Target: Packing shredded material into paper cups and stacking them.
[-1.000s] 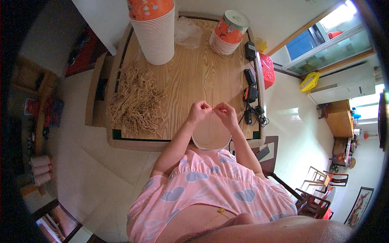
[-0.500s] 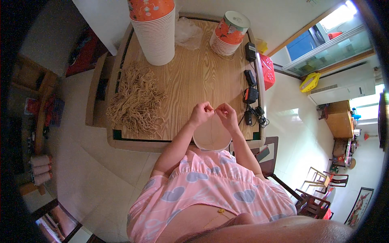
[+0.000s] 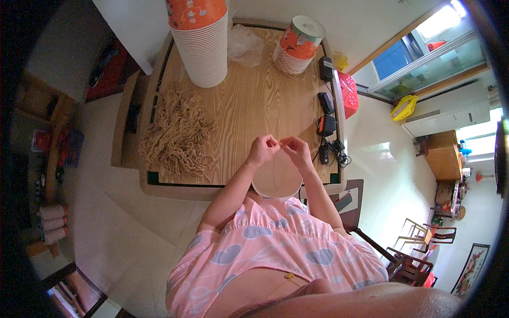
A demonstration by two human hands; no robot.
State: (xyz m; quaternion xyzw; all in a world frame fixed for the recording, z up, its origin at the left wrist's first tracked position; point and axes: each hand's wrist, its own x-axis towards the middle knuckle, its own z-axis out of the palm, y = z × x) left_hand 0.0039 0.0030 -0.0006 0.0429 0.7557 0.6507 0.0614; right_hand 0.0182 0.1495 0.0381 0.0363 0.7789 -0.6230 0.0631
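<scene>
A white paper bucket (image 3: 277,183) stands at the table's near edge, against my body, with its pale inside facing up. Over its far rim, my left hand (image 3: 263,150) and my right hand (image 3: 296,151) meet, thumbs and fingers pinched close together. They appear to hold a thin string (image 3: 274,168), a fine line of which runs down inside the bucket. The fingertips hide most of what is pinched. Left of my hands lies a loose heap of brown strings (image 3: 177,132) on the wooden table (image 3: 244,116).
A tall stack of nested paper buckets (image 3: 200,53) rises at the back left. A shorter bucket stack (image 3: 298,45) stands at the back right, with clear plastic film (image 3: 245,45) between them. Black adapters (image 3: 326,126) and cables (image 3: 339,151) line the right edge. A red stool (image 3: 348,94) is beyond.
Both hands stay pinched together over the bucket, with only tiny finger movement. The view has shifted slightly; nothing else visibly differs.
</scene>
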